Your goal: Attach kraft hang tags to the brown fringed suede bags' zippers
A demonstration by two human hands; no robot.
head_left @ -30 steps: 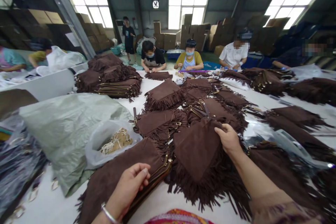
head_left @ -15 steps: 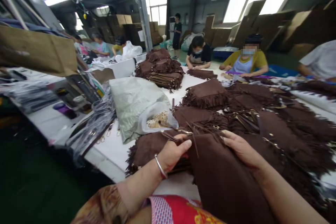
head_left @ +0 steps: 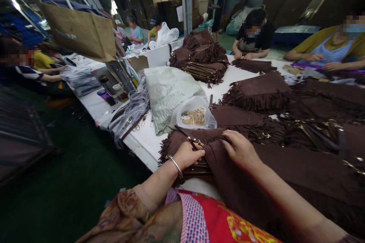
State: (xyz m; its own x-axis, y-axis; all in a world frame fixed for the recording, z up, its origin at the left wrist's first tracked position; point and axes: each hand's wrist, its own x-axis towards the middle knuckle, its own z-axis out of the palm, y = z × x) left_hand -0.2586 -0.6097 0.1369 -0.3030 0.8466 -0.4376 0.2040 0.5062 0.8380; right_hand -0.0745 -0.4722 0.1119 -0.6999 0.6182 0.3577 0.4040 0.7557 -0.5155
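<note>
A dark brown fringed bag (head_left: 228, 174) lies over the table edge and my lap. My left hand (head_left: 186, 155), with a bangle at the wrist, is closed on a thin dark brown strap (head_left: 184, 132) by a gold-coloured metal clasp (head_left: 199, 142), at the bag's left edge. My right hand (head_left: 241, 150) rests on the upper part of the bag, fingers stretched and thumb apart. Beneath my left hand is a stack of similar bags, their fringe (head_left: 164, 152) sticking out to the left and gold zips at the front.
Just beyond my hands a clear plastic bag (head_left: 215, 120) holds tan tags with white strings. Behind it lies a pale green-grey sack (head_left: 168, 87). More brown bags (head_left: 259, 87) are piled across the white table (head_left: 142, 140). Co-workers sit opposite; a brown paper bag (head_left: 82, 30) hangs at left.
The view has swung left. The bag has come down flatter over the pile. My right hand has gone from holding its edge to lying on top; my left still grips at the strap.
</note>
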